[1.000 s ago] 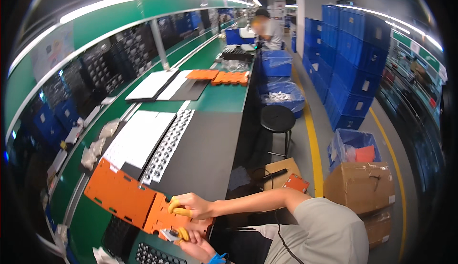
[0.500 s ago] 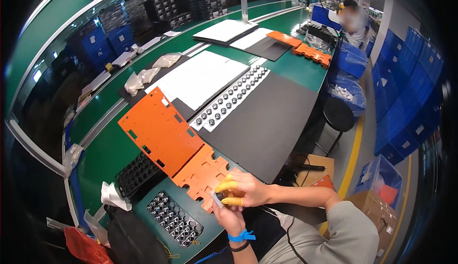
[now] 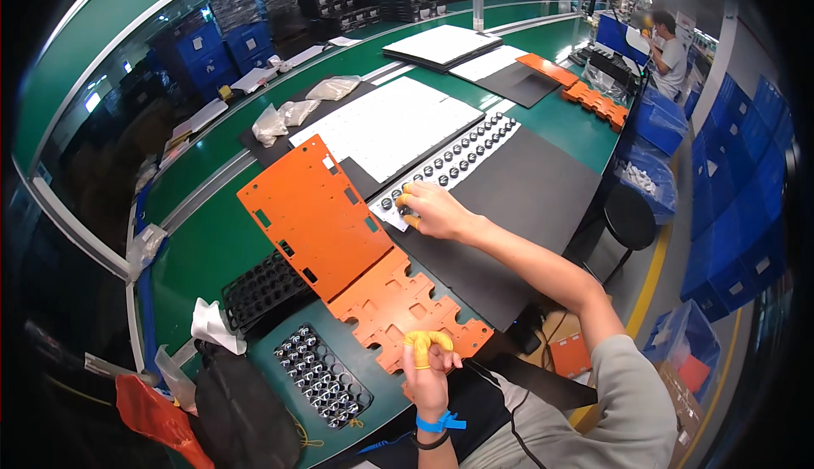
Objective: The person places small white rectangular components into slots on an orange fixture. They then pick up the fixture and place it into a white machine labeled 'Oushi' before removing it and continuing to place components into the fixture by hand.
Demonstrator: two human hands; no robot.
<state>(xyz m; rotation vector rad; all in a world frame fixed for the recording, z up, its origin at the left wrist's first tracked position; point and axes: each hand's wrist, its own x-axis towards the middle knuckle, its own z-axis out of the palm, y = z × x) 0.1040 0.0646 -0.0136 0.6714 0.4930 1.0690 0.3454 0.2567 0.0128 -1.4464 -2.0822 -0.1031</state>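
My right hand [image 3: 439, 213], with yellow finger covers, reaches over the near end of a white strip [image 3: 392, 218] carrying rows of small round black parts [image 3: 439, 180]. Its thumb and fingertips close around one round black part [image 3: 403, 209], which sits at the strip and is partly hidden. My left hand [image 3: 429, 363], also in yellow finger covers, is raised over the near edge of a notched orange plate [image 3: 381, 304]. Its fingers curl in toward the thumb; anything inside them is hidden. A blue band circles the left wrist.
A flat orange panel [image 3: 314, 214] adjoins the notched plate. A black tray [image 3: 318, 376] of shiny round parts lies at the near left, by a black bag [image 3: 242, 418]. Dark grey sheet [image 3: 517, 214] lies right of the strip. A stool [image 3: 630, 216] and blue bins stand rightward.
My hands were together over the notched plate, around a small greyish piece. My right hand has moved forward to the strip; the left stays near the plate and the piece no longer shows.
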